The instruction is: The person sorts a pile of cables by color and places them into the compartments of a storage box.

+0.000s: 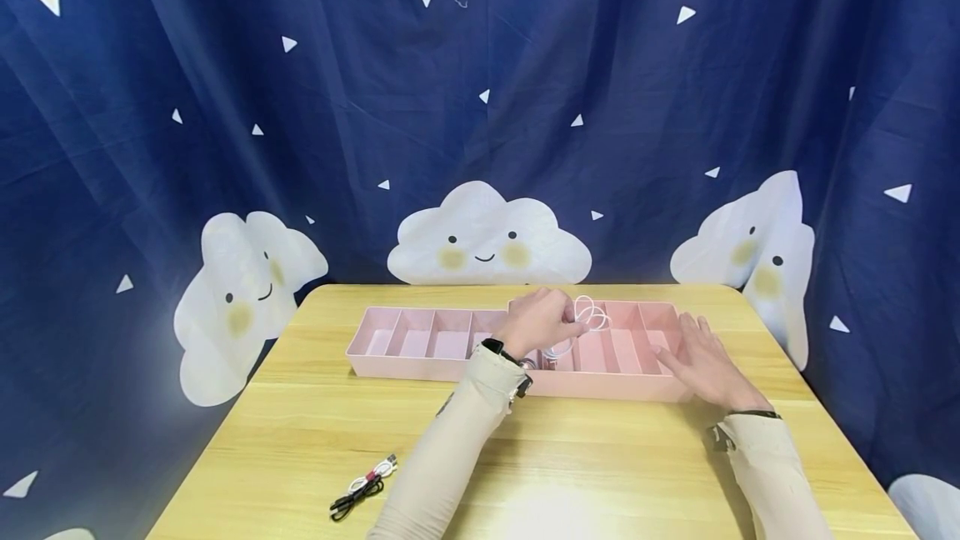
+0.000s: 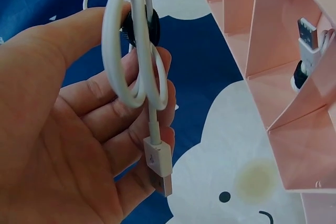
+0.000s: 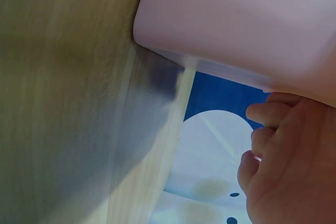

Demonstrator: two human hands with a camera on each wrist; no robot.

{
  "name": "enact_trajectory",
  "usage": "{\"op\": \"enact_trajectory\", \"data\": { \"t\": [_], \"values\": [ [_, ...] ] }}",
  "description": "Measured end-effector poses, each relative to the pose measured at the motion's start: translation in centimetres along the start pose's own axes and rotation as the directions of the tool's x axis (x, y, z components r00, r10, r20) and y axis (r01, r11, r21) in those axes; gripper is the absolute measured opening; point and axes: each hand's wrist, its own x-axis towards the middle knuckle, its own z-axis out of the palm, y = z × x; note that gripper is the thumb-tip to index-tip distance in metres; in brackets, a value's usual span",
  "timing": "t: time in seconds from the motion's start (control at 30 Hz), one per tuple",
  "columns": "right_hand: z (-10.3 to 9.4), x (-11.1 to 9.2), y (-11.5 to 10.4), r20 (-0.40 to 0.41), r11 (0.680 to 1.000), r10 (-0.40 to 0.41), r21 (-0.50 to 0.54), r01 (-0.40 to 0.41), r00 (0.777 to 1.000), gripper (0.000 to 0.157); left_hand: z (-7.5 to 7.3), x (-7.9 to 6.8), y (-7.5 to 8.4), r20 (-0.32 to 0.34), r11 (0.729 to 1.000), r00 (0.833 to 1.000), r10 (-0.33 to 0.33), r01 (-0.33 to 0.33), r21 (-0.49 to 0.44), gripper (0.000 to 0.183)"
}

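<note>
White charging cable [image 2: 145,64], looped and cinched by a black tie [image 2: 152,24], is what your left hand [image 1: 536,322] pinches between thumb and forefinger, with the other fingers loosely bent behind it and its USB-A plug [image 2: 157,157] hanging down. You have it above the right-hand pink divided tray [image 1: 607,386], near that tray's left end and not yet set down in a compartment. Your right hand [image 1: 708,361] lies against the tray's right end, fingers relaxed along the outside and thumb reaching over the rim; you seem to be steadying it, though you cannot tell from here how hard it presses. Another cable end with a USB plug [image 2: 308,45] sits inside a compartment, so the step in hand looks like placing bundled cables one per slot. Your next move calls for lowering the loops clear of the dividers, plug tucked in, then loosening the pinch. A black cable [image 1: 347,507] and a white one [image 1: 382,467] lie together on the wooden table [image 1: 300,440], apart from the trays.
</note>
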Motion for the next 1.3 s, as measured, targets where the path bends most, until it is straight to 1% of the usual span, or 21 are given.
{"op": "enact_trajectory", "data": {
  "t": [0.1,0.33,0.5,0.63,0.73,0.97,1.13,1.3],
  "values": [
    [0.0,0.0,0.0,0.001,1.000,0.002,0.002,-0.002,1.000,0.097,0.3,0.2,0.0,0.011,1.000,1.000,-0.013,0.013,-0.008,0.046],
    [0.0,-0.1,-0.2,-0.006,1.000,0.004,0.000,-0.004,1.000,0.098,0.9,0.6,0.2,0.036,1.000,0.999,-0.021,0.022,-0.020,0.054],
    [0.0,-0.1,-0.2,-0.003,1.000,0.011,0.002,-0.011,1.000,0.098,1.1,0.7,0.4,0.039,0.998,0.998,-0.053,0.053,-0.023,0.051],
    [0.0,-0.1,-0.1,0.001,1.000,0.015,0.002,-0.015,1.000,0.099,1.4,0.9,0.5,0.047,0.997,0.997,-0.065,0.067,-0.049,0.054],
    [0.0,-0.1,-0.1,0.000,1.000,0.011,0.003,-0.011,1.000,0.099,1.7,1.0,0.5,0.039,0.995,0.997,-0.069,0.071,-0.067,0.056],
    [0.0,-0.1,-0.1,-0.008,1.000,0.004,-0.003,-0.004,1.000,0.098,2.2,1.3,0.6,0.023,0.992,0.994,-0.108,0.110,-0.068,0.059],
    [-0.1,-0.1,-0.2,-0.009,1.000,0.003,-0.007,-0.003,1.000,0.098,2.6,1.6,0.7,0.020,0.990,0.993,-0.113,0.114,-0.077,0.058],
    [-0.1,-0.1,-0.3,-0.005,1.000,0.012,0.002,-0.012,1.000,0.098,3.0,1.9,0.7,0.013,0.990,0.992,-0.127,0.127,-0.060,0.058]
  ]
}}
